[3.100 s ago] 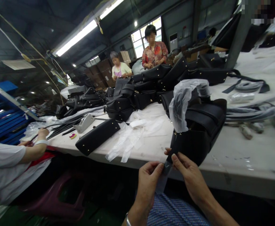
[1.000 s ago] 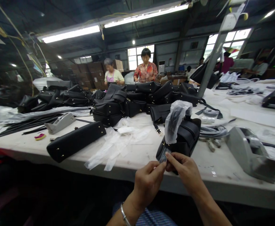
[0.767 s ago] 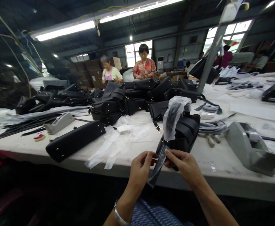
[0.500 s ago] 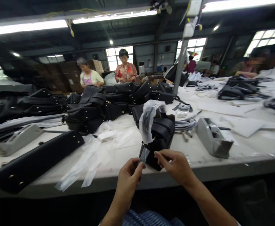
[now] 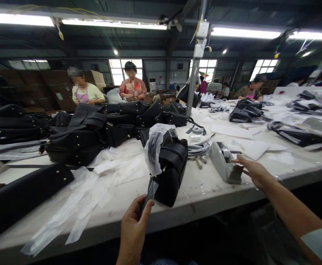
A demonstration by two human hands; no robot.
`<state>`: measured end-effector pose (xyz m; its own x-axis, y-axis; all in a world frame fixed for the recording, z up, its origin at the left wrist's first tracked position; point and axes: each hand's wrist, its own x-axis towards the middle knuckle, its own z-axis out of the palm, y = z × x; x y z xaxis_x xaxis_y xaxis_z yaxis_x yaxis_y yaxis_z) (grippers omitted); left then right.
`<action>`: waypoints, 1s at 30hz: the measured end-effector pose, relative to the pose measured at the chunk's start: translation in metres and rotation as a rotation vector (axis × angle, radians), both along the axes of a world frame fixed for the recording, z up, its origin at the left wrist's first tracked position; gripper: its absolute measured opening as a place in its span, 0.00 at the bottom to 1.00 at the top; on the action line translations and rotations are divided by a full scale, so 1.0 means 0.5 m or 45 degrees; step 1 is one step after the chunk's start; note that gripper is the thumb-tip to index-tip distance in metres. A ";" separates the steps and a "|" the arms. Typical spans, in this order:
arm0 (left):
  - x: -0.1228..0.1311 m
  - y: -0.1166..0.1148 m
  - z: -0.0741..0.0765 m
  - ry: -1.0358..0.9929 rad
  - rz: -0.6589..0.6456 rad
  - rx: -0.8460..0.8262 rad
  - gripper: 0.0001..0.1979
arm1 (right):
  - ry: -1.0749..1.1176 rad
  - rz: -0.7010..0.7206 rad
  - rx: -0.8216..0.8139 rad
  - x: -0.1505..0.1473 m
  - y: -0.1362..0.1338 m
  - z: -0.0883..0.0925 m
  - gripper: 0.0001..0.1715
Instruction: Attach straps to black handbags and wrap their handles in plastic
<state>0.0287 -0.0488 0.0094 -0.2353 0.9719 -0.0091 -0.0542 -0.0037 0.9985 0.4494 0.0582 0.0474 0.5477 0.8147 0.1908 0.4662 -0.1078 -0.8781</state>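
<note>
My left hand [image 5: 134,224] is closed, pinching a dark strap end [image 5: 151,192] covered in clear film between thumb and fingers. That strap end lies against the front of a black handbag [image 5: 174,158] standing on the table. White wrapping [image 5: 153,149] covers the bag's arched handle. Off to the right, my right hand [image 5: 256,172] reaches to a grey tape dispenser [image 5: 218,163], its fingertips at the dispenser's front end. Its fingers are stretched out and apart; whether they touch the tape is too small to tell.
Black bags [image 5: 75,141] are piled at the left and back. White wrapping strips [image 5: 67,206] hang over the front table edge [image 5: 194,217]. Coiled straps [image 5: 198,149] lie behind the dispenser. A metal post [image 5: 192,84] rises beyond. Several people work across the table.
My right hand has left the strap end and moved right to the tape dispenser. My left hand keeps its hold on the strap end. The view has turned to the right.
</note>
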 end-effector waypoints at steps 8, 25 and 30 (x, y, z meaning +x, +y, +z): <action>-0.010 -0.002 -0.006 0.038 0.012 -0.014 0.25 | 0.516 -0.032 0.006 -0.012 -0.040 0.044 0.16; -0.007 -0.003 -0.009 0.016 0.009 0.013 0.21 | 0.699 -0.130 -0.114 -0.048 -0.108 -0.099 0.03; 0.001 -0.006 -0.001 0.032 -0.026 0.083 0.16 | 0.615 0.416 -0.287 -0.215 -0.184 -0.112 0.18</action>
<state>0.0292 -0.0518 0.0089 -0.2145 0.9749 0.0604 -0.0297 -0.0683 0.9972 0.3418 -0.0339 -0.0088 0.2450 0.9460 -0.2121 0.0625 -0.2338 -0.9703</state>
